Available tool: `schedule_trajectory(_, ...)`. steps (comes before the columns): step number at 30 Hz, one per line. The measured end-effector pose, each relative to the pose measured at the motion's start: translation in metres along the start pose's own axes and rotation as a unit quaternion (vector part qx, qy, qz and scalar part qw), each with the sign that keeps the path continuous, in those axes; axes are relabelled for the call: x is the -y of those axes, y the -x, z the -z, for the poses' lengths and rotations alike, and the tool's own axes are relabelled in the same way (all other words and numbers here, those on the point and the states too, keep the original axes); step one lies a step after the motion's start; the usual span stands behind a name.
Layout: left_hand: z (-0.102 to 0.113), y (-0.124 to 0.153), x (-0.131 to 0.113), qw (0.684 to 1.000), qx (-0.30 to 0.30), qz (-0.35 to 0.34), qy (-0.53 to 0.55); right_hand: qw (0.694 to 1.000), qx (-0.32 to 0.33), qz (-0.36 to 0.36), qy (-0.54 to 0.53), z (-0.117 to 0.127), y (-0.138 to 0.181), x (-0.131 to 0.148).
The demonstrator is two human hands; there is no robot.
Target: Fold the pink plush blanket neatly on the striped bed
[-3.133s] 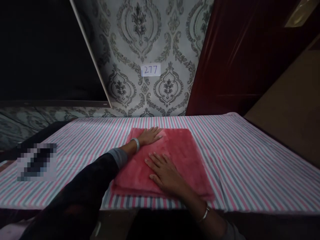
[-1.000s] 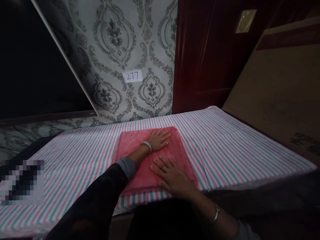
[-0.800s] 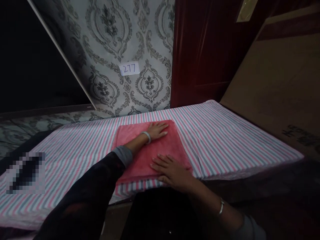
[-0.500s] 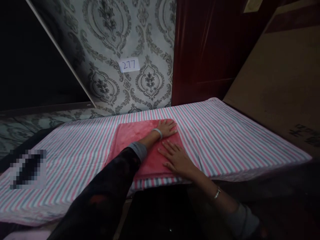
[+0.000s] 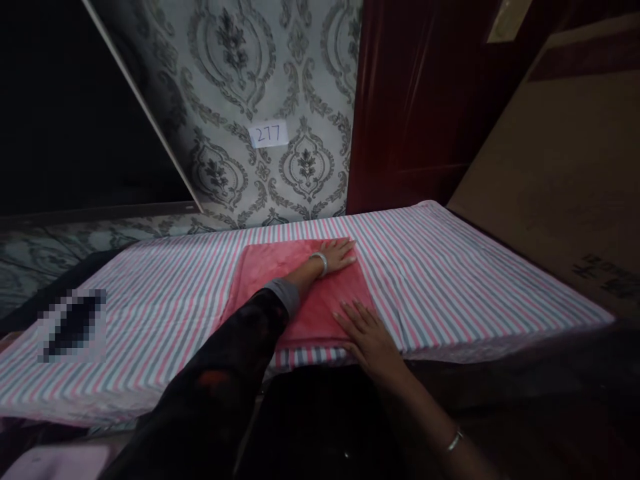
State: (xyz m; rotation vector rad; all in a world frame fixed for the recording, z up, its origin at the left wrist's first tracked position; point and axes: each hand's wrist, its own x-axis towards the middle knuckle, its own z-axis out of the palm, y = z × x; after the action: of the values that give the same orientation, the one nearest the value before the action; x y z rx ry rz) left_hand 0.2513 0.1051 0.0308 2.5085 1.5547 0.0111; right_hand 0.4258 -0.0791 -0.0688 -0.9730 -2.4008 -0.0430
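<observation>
A folded pink towel (image 5: pixel 273 280) lies flat on a table covered with a pink, grey and white striped cloth (image 5: pixel 450 273). My left hand (image 5: pixel 340 254) reaches across and rests open, fingers flat, on the towel's far right corner; a pale bangle sits on that wrist. My right hand (image 5: pixel 367 332) lies open with fingers spread on the towel's near right corner, close to the table's front edge.
A patterned grey wall with a paper label reading 277 (image 5: pixel 269 134) stands behind the table. A dark red door (image 5: pixel 405 107) is to the right, and a brown cardboard sheet (image 5: pixel 560 160) leans at the far right. A blurred patch (image 5: pixel 73 325) sits at the left.
Both hands slid rightward over the towel, from its middle to its right edge. The right hand drew back toward the near corner. The view shifted slightly.
</observation>
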Motion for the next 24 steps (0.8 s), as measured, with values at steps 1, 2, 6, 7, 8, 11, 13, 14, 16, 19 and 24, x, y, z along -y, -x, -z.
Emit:
schedule_trajectory(1, 0.006, 0.005, 0.002, 1.000, -0.006, 0.000, 0.016, 1.000, -0.003, 0.004, -0.011, 0.002, 0.002, -0.002)
schedule_trajectory(2, 0.012, 0.012, 0.006, 1.000, -0.016, -0.003, 0.027, 1.000, -0.006, 0.009, -0.026, 0.006, 0.004, -0.005)
schedule_trajectory(6, 0.029, 0.065, 0.032, 1.000, 0.005, -0.002, 0.002, 0.995, -0.040, 0.015, -0.092, 0.027, -0.006, -0.006)
schedule_trajectory(7, 0.030, 0.084, 0.039, 1.000, 0.017, 0.006, -0.010, 0.994, -0.048, 0.015, -0.099, 0.033, -0.013, -0.003)
schedule_trajectory(8, 0.030, 0.105, 0.044, 0.999, 0.021, 0.014, -0.020, 0.994, -0.051, 0.017, -0.099, 0.036, -0.022, 0.001)
schedule_trajectory(11, 0.019, 0.169, 0.053, 0.999, -0.013, 0.025, -0.043, 0.998, -0.010, 0.021, -0.062, 0.036, -0.050, 0.015)
schedule_trajectory(13, 0.005, 0.206, 0.056, 0.997, -0.045, 0.035, -0.060, 0.999, 0.042, 0.010, -0.024, 0.026, -0.061, 0.021)
schedule_trajectory(14, -0.004, 0.221, 0.057, 0.995, -0.058, 0.044, -0.069, 0.998, 0.065, 0.005, -0.009, 0.019, -0.063, 0.023)
schedule_trajectory(16, -0.021, 0.242, 0.057, 0.991, -0.078, 0.064, -0.086, 0.996, 0.088, 0.001, 0.009, 0.005, -0.061, 0.024)
schedule_trajectory(19, -0.039, 0.252, 0.057, 0.987, -0.101, 0.078, -0.097, 0.997, 0.074, -0.002, 0.015, -0.007, -0.052, 0.023)
schedule_trajectory(24, -0.045, 0.254, 0.061, 0.981, -0.157, 0.092, -0.066, 0.998, 0.060, -0.010, 0.018, -0.003, -0.037, 0.020)
